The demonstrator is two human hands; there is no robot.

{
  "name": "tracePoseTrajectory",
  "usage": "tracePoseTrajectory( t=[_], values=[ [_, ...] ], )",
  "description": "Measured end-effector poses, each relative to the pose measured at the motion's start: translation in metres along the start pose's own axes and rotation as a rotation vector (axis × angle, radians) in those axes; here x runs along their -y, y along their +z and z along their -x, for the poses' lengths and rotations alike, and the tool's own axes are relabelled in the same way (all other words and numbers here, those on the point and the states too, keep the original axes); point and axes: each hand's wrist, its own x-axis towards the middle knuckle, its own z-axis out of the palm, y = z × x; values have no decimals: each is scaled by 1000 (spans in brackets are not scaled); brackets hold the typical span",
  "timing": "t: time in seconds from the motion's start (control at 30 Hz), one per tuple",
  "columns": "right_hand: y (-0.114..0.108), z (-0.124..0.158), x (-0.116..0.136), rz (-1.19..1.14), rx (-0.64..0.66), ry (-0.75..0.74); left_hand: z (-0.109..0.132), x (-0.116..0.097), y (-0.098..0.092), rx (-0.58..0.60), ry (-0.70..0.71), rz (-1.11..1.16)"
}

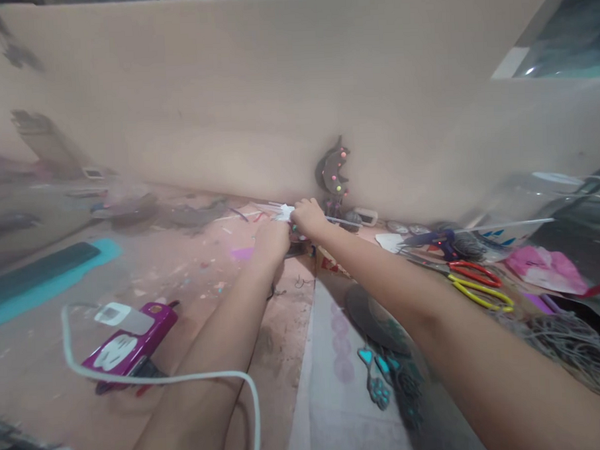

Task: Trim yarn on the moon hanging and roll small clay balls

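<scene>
Both arms stretch forward to the foot of the back wall. A small, blurred white piece, perhaps paper or plastic, shows between the hands. My left hand is closed just below it and touches it. With curled fingers, my right hand is closed at its right side; what its fingertips grip is hidden. Under the hands lie small dark and coloured bits that I cannot make out. A dark crescent moon ornament with coloured beads is on the wall, just beyond my right hand.
A white cable runs from a white plug on a purple power strip across my left forearm. To the right are red-handled scissors, yellow-handled pliers, grey cord and a clear jar. Turquoise-and-dark pendants lie on white cloth.
</scene>
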Motion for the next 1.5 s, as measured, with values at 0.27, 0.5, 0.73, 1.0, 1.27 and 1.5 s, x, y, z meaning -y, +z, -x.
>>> tracePoseTrajectory(
  t=[0.27,0.5,0.73,1.0,1.27,1.5],
  values=[
    [-64,43,-37,-311,-169,113,8,-13,-19,-63,-38,29],
    [-113,197,-72,-424,-193,155,50,-87,-55,-231,330,501],
    [-91,306,-76,-698,-141,166,102,-156,-27,71,540,786],
    [-63,330,-94,-831,-50,233,107,-191,-13,46,500,666],
    [-52,332,-97,-770,-224,248,104,-203,-22,201,410,763],
    [-49,335,-93,-759,-164,183,107,-196,-9,409,374,858]
  ],
)
